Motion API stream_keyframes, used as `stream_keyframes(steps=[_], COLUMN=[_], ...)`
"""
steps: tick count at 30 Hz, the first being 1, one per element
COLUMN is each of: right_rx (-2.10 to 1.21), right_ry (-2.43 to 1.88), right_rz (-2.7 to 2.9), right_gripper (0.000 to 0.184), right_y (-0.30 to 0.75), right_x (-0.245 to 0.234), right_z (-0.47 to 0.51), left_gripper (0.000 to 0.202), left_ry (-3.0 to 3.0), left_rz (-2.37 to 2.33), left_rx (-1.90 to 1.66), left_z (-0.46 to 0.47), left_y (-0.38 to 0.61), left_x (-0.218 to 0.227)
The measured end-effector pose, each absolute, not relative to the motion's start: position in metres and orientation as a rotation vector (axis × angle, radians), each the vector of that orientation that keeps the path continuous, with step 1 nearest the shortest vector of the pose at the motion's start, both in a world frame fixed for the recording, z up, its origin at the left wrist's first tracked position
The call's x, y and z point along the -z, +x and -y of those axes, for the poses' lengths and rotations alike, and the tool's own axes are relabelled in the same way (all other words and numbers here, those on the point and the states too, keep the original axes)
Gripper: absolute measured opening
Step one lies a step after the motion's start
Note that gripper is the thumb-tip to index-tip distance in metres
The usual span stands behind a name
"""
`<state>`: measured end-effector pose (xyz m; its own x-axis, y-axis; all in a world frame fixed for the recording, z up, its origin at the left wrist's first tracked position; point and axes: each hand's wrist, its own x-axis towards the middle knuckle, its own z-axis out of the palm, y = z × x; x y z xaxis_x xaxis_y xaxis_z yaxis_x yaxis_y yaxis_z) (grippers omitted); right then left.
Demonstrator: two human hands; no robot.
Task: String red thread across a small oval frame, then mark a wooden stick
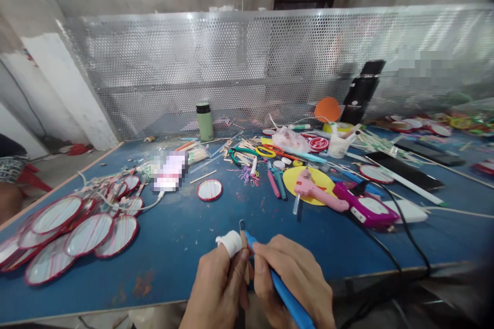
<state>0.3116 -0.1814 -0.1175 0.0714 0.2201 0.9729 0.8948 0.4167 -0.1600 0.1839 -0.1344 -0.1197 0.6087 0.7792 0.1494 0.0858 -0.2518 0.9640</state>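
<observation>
A flat, pale wooden stick [244, 239] with a dark, rounded end stands above the near edge of the blue surface [165, 252], whose paint looks scuffed, with rusty stains. The left hand [219, 282] has its grip closed narrowly on the stick between thumb and fingers; a soft white wrap [230, 243] covers one fingertip. The right hand [293, 275] has its grip folded round a smooth blue pen [287, 295], thick and rod-shaped.

The stick's dark end points forward, away from the person, and its long axis runs nearly front to back, leaning slightly left. The pen lies aslant: its tip points forward and left beside the stick, its tail back and right. Whether the tip touches the wood is hard to tell.

At the left, glossy oval discs [90, 234] with red rims lie in an overlapping heap; one lone disc [209, 190] sits flat, ahead of the hands. To the right, a pink plastic glue gun [316, 190] rests across a flat yellow round [290, 190], next to a shiny purple box [366, 211]. Behind them are a green cylindrical bottle [205, 124] and a perforated metal panel [173, 67].
</observation>
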Motion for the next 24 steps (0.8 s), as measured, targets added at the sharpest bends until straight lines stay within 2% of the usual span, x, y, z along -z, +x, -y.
stream_keyframes(steps=[4, 6, 9, 12, 17, 24], right_rx=[0.71, 0.69, 0.556, 0.432, 0.631, 0.882], right_ry=[-1.13, -1.187, -1.199, -1.244, -1.419, -1.568], right_rz=[1.381, 1.406, 1.444, 1.559, 1.812, 2.058], right_gripper=[0.012, 0.019, 0.025, 0.02, 0.031, 0.034], right_y=[0.316, 0.323, 0.337, 0.349, 0.365, 0.386], right_x=[0.116, 0.112, 0.109, 0.109, 0.097, 0.028], right_z=[0.194, 0.203, 0.219, 0.234, 0.26, 0.225], left_gripper=[0.034, 0.033, 0.032, 0.034, 0.037, 0.032], left_ry=[1.67, 1.638, 1.619, 1.616, 1.6, 1.585], left_rz=[-0.729, -0.742, -0.748, -0.755, -0.743, -0.699], left_rx=[-0.792, -0.796, -0.77, -0.752, -0.759, -0.795], left_z=[0.135, 0.134, 0.134, 0.133, 0.133, 0.135], left_y=[0.185, 0.185, 0.184, 0.182, 0.181, 0.182], left_x=[0.123, 0.123, 0.124, 0.124, 0.121, 0.117])
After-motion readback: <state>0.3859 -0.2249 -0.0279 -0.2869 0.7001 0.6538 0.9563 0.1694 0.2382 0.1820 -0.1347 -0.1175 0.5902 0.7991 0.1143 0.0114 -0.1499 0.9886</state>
